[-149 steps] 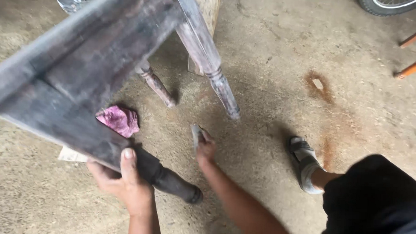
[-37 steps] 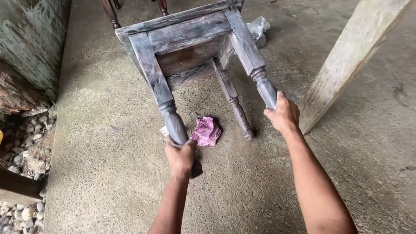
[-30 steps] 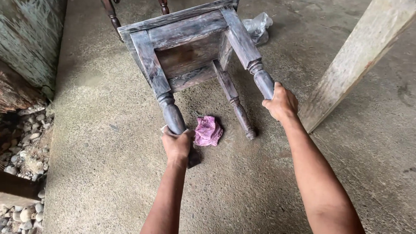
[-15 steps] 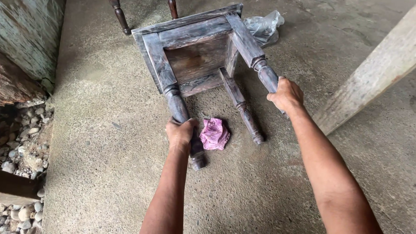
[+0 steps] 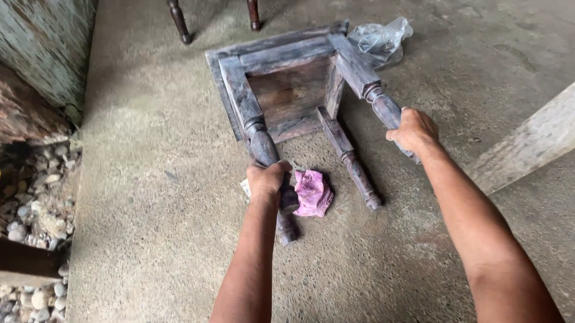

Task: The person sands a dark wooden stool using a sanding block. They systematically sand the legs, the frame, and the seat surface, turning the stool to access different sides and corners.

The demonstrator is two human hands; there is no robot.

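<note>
The left hand point(image 5: 267, 180) had its fingers clenched round one turned leg of a small grey wooden table point(image 5: 290, 85), and the right hand point(image 5: 415, 129) gripped another leg the same way. The table lay tipped over on the concrete floor point(image 5: 157, 240), legs pointing toward the person. A crumpled pink cloth point(image 5: 312, 192) lay just beside the left hand. A clear plastic bag point(image 5: 379, 40) sat behind the table, and a pale plank point(image 5: 543, 135) slanted at the right.

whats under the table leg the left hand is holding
Under the table leg gripped by the left hand lie a crumpled pink cloth and a pale scrap's corner on concrete; the rest is covered.
</note>
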